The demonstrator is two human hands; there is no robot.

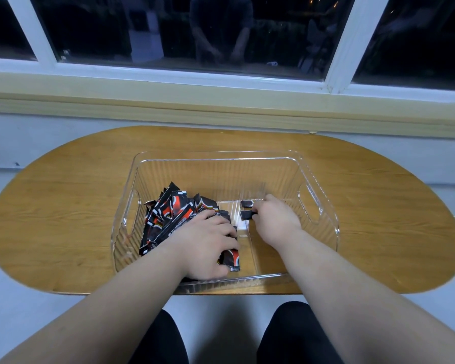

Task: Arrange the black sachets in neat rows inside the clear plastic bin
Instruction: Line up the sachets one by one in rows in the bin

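At an oval wooden table (378, 232) set below a night-dark window (168, 35), a seated person works with both hands inside a clear plastic bin (323, 214). The right hand (276, 219) pinches one black sachet (246, 215) between thumb and curled fingers and holds it low over the bin floor; whether it already touches the floor cannot be told. Just beyond that pinch lies a second sachet (247, 203), flat and roughly in line with it, seemingly the start of a row. To the left of the pinch, the left hand (208, 243) lies on a loose heap of sachets (168, 211), its fingers curled over the heap's near edge as if gathering a few. The heap leans in all directions against the bin's left wall, still unsorted. Judged from this, the job has barely begun: at most two sachets are placed, nearly all of them remain to be laid out, and the floor to the right of the pinch is bare.
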